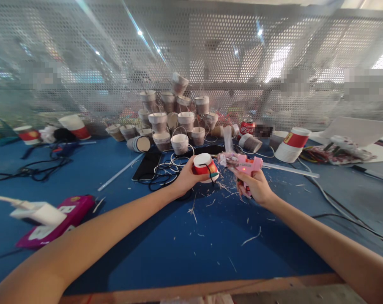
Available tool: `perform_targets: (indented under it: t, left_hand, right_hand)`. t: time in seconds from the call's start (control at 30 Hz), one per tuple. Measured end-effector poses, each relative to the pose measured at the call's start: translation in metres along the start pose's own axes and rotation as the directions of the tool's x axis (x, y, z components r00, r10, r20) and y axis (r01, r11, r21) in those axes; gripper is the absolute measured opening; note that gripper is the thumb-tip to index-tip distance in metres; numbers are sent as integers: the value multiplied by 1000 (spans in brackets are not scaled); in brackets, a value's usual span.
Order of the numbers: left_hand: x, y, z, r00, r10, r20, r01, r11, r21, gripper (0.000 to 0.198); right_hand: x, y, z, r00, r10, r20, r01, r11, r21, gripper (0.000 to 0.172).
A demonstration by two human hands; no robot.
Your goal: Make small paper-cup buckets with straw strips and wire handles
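Held in my left hand [188,177] is a red and white paper cup [201,165], its white round end tilted up toward me and a black cord running around it. My left fingers wrap its side. My right hand [256,185] grips a pink glue gun [250,166] with a small light glowing on its body. The gun's nozzle end points left, a short way from the cup, and looks wrapped in clear or whitish glue. Dried glue strands [225,185] litter the blue table between and below my hands.
Small wrapped buckets [160,122] are piled at the back. A phone [147,166], tangled black cable [161,173] and glue stick [118,173] lie left. A purple power strip [80,205] sits near left. Stacked cups [293,143] and a cola can [246,128] stand right.
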State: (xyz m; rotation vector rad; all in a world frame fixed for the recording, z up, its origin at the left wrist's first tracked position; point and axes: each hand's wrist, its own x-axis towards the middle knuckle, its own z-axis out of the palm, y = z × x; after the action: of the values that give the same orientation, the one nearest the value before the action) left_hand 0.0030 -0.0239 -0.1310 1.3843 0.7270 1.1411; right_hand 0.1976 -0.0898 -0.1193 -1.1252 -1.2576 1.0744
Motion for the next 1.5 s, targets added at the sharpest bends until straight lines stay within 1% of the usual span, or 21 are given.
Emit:
perform_targets:
  t: [0.07,0.3,0.6,1.0,1.23,1.5]
  left_hand:
    - [0,0,0,1000,0,3,0,1000,2,60]
    - [0,0,-1,1000,19,21,-19,1000,-13,62]
    - [2,-1,-2,999,-3,41,6,998,-64,66]
    - [3,-2,-3,999,9,44,-8,1000,-29,67]
    - [2,-1,-4,997,21,68,-20,1000,-19,68]
    - [1,2,-3,995,40,87,-39,999,-15,70]
  right_hand:
    - [0,0,0,1000,1,12,-1,1000,-1,41]
    - [0,1,0,1000,0,-2,0,1000,-15,42]
    - [0,-1,-1,1000,12,3,-12,1000,-13,41]
    - [-1,-4,-1,1000,20,3,-20,1000,-22,40]
    - [-1,-4,-1,999,40,-23,-41,999,-12,41]
    - [0,-5,-2,999,34,-16,-34,999,-20,41]
